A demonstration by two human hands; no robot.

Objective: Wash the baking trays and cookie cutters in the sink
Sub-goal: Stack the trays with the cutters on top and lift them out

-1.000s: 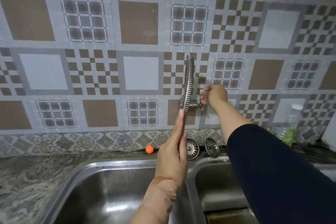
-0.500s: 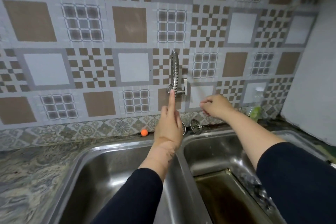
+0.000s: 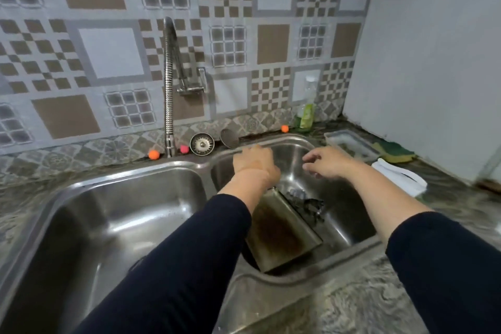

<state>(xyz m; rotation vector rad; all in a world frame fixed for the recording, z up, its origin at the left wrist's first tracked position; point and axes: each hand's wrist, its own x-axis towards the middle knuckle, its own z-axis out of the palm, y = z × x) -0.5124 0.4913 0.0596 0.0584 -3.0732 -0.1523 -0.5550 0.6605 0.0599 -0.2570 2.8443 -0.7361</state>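
Note:
A stained rectangular baking tray (image 3: 282,233) leans in the right basin of a steel double sink (image 3: 352,236). Metal cookie cutters (image 3: 309,202) lie on the basin floor beside the tray's far right edge. My left hand (image 3: 254,161) hovers over the basin's back left, above the tray's far end, fingers curled and holding nothing. My right hand (image 3: 329,161) hangs over the basin's back right with fingers loosely apart, also holding nothing. A flexible coiled tap (image 3: 168,84) rises from the wall mount, its outlet down near the sink's back rim.
The left basin (image 3: 119,225) holds nothing. Two sink strainers (image 3: 202,144) lean on the back ledge, with small orange and pink balls (image 3: 153,154). A soap bottle (image 3: 306,114), a plastic container (image 3: 349,144), a green sponge (image 3: 395,153) and a white cloth (image 3: 398,176) sit at the right.
Both hands left the tap and its handle and dropped down over the right basin. My view tilted downward, bringing the tray and cutters into sight.

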